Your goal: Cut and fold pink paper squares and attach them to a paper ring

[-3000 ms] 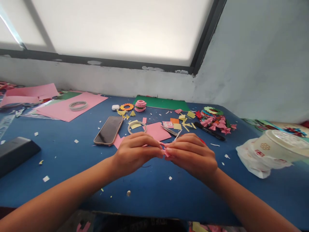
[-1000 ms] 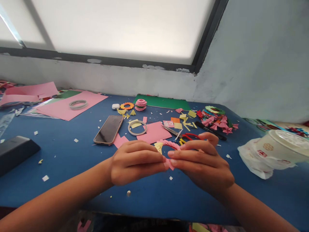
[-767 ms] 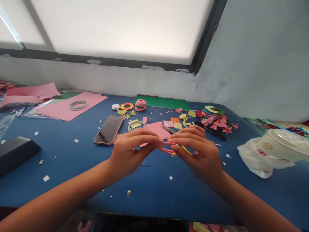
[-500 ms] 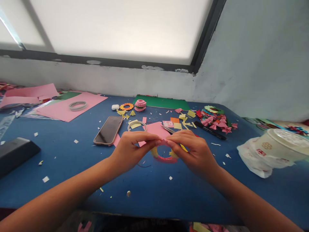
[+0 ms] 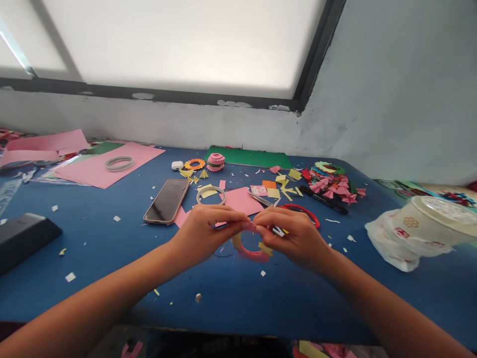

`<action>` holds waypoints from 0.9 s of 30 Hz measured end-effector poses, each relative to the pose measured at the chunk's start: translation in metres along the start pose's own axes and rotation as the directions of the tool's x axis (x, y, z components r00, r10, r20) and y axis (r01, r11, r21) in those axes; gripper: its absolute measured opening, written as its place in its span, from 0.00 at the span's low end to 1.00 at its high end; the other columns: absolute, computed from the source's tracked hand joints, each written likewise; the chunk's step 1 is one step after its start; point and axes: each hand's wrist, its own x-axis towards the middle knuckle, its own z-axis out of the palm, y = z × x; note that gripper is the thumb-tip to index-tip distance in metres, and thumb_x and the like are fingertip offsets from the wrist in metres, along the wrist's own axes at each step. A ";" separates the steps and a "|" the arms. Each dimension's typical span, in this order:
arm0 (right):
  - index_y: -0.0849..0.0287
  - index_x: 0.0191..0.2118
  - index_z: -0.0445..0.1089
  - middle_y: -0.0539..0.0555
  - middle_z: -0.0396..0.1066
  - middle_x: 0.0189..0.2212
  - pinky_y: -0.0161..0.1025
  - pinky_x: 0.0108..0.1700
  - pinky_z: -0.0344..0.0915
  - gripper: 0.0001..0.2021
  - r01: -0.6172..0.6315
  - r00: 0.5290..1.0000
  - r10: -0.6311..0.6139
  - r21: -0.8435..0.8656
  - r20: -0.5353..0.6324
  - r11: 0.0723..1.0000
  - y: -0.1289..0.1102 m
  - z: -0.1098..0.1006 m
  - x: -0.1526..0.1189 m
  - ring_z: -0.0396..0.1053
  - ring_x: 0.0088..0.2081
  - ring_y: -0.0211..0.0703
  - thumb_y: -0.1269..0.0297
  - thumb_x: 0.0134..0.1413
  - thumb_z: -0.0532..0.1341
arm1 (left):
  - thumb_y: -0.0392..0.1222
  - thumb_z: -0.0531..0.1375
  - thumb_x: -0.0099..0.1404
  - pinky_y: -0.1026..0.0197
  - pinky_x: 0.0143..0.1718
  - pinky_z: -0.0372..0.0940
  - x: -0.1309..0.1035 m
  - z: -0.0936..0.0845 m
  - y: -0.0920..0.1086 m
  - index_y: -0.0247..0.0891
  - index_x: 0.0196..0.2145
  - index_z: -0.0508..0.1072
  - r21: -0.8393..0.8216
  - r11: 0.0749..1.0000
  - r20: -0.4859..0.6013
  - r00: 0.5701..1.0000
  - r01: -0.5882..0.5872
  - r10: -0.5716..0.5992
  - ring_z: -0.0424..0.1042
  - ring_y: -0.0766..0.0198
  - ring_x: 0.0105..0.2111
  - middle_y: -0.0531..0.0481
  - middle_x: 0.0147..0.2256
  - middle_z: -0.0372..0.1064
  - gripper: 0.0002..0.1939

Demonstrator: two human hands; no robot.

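A small pink paper piece (image 5: 252,226) is pinched between the fingertips of my left hand (image 5: 208,229) and my right hand (image 5: 294,231), whose tips nearly touch. Most of the piece is hidden by the fingers. Just below them a pink and yellow paper ring (image 5: 255,255) shows, blurred; whether it hangs from the fingers or lies on the table I cannot tell. Behind the hands are a pink sheet (image 5: 240,200), scissors (image 5: 263,200) with red handles partly behind my right hand, and a tape roll (image 5: 210,196).
On the blue table (image 5: 223,303) lie a phone (image 5: 167,201), yellow scraps, a black marker (image 5: 324,200) and a pile of folded paper pieces (image 5: 331,184). A bagged cup (image 5: 428,226) stands right; a dark object (image 5: 28,238) sits left.
Both hands have lowered slightly, still pinching the pink paper. My right hand has shifted a little, and more of the red scissor handle shows behind it.
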 end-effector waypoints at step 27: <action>0.57 0.37 0.75 0.51 0.76 0.30 0.34 0.33 0.65 0.10 -0.272 0.962 0.264 0.142 0.073 0.952 0.006 0.000 0.004 0.71 0.31 0.38 0.61 0.56 0.58 | 0.37 0.61 0.59 0.67 0.29 0.65 -0.001 0.002 -0.001 0.36 0.30 0.76 -0.047 0.957 0.033 0.958 0.286 -0.284 0.71 0.68 0.28 0.51 0.28 0.74 0.04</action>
